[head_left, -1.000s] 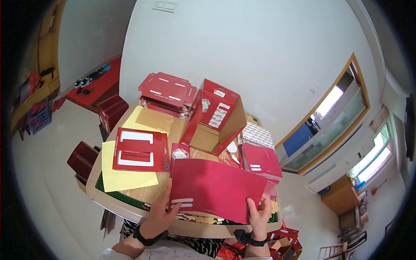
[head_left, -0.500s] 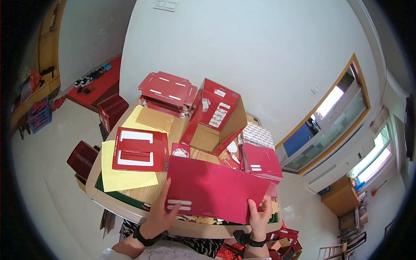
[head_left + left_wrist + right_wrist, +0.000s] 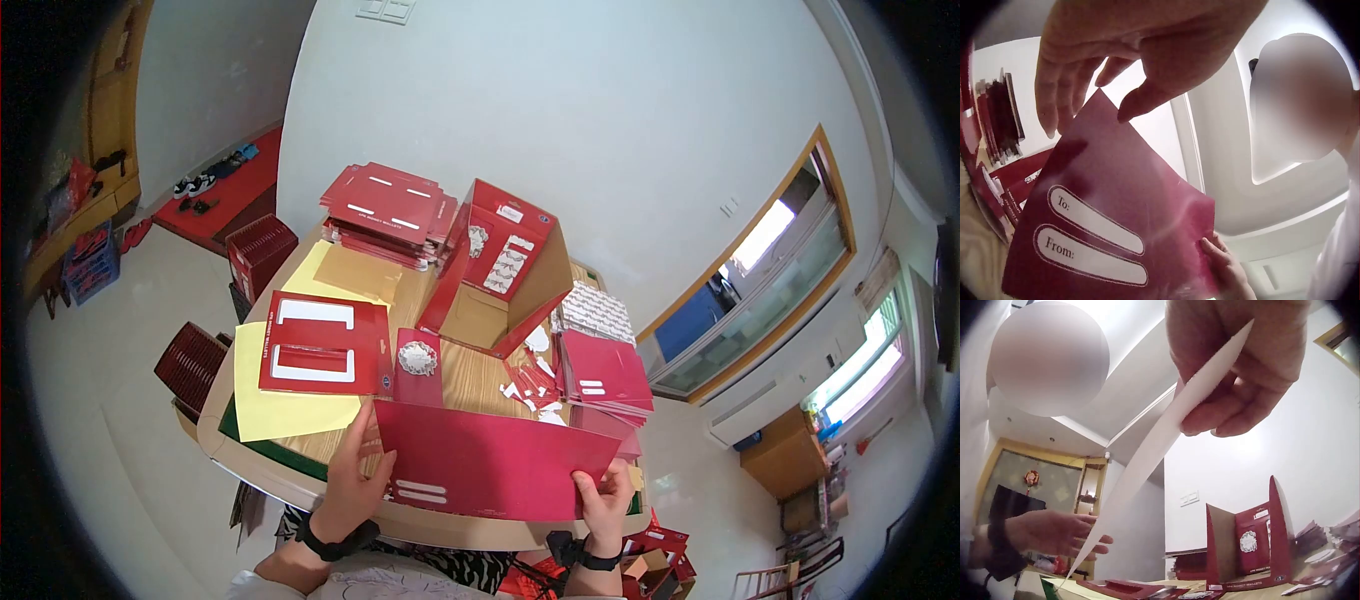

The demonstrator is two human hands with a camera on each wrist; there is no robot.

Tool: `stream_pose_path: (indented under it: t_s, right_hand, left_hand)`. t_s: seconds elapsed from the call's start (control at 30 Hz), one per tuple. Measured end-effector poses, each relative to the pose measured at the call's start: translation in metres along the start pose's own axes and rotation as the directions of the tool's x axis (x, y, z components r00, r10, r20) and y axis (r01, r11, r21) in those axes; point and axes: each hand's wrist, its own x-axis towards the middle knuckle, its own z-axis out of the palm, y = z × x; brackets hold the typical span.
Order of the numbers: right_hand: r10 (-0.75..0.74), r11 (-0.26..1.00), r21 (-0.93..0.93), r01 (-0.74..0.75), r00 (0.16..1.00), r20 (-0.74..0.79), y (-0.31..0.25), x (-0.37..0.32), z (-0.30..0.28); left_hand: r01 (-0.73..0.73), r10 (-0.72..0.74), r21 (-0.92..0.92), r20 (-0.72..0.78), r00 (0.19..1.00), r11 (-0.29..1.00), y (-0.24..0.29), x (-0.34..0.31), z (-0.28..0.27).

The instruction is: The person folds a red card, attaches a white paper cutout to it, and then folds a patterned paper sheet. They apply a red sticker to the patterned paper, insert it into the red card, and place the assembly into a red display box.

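A wide red card (image 3: 500,462) with printed "To:" and "From:" labels is held up over the table's front edge, its pale back showing in the right wrist view. My right hand (image 3: 605,500) pinches its right end, thumb on the red face and fingers behind. At the other end, my left hand (image 3: 350,482) has its fingers loosely extended around the card's corner, thumb near the edge in the left wrist view. Just beyond the card lie a stack of white scalloped cutouts (image 3: 417,358) on a smaller red card and some red and white scraps (image 3: 532,385).
An open red display box (image 3: 540,270) stands mid-table. Behind it on the left rises a pile of red boards (image 3: 385,205); red cards (image 3: 605,368) are stacked to the right. A red frame board (image 3: 325,345) lies on yellow sheets (image 3: 300,420) at left.
The card's top edge has dropped toward me, uncovering the cutouts and scraps behind it. My left hand's fingers have loosened at the left end; the right hand keeps its hold.
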Motion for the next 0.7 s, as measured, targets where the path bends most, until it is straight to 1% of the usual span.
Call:
stream_pose_path:
  t_s: [0.07,0.17,0.27,0.37,0.47,0.57,0.6,0.63,0.67,0.7]
  right_hand:
    - [-0.001,1.000,0.007,0.001,1.000,-0.002,-0.005,0.000,0.003]
    - [-0.004,1.000,-0.002,0.004,1.000,0.013,-0.004,0.000,0.002]
    - [-0.013,1.000,-0.028,0.013,1.000,0.000,-0.008,0.001,0.004]
    - [-0.003,0.995,-0.099,0.004,1.000,0.014,-0.003,0.000,0.002]
    - [0.001,0.997,-0.076,-0.003,1.000,-0.023,-0.001,0.001,0.007]
    - [0.000,0.997,-0.075,-0.003,0.999,-0.042,-0.001,0.002,0.008]
    - [-0.004,0.996,-0.087,0.001,0.999,-0.033,0.001,0.001,0.008]
    - [-0.007,0.995,-0.100,0.005,1.000,-0.025,0.004,0.000,0.008]
    - [-0.011,0.994,-0.113,0.009,1.000,-0.017,0.006,-0.001,0.008]
    - [0.007,0.997,-0.079,-0.008,1.000,-0.006,0.005,-0.002,0.009]
  left_hand:
    - [0.000,0.000,0.007,0.006,1.000,1.000,-0.002,0.000,-0.001]
    - [0.045,-0.045,-0.005,0.008,0.999,0.999,-0.002,-0.002,-0.002]
    - [0.040,-0.040,0.040,-0.006,0.999,0.998,-0.005,-0.003,-0.005]
    - [-0.079,0.080,0.166,0.000,0.997,0.983,0.005,-0.001,-0.007]
    - [-0.168,0.163,0.265,0.042,0.986,0.949,0.002,-0.002,-0.009]
    - [-0.250,0.222,0.316,0.122,0.967,0.915,-0.002,-0.003,-0.011]
    - [-0.161,0.149,0.186,0.074,0.986,0.969,-0.005,-0.006,-0.009]
    - [-0.071,0.069,0.048,0.037,0.997,0.996,-0.010,-0.012,-0.005]
    - [0.017,-0.015,-0.094,0.012,1.000,0.995,-0.012,-0.014,-0.002]
    - [0.038,-0.045,-0.219,-0.026,0.999,0.975,-0.009,-0.013,0.002]
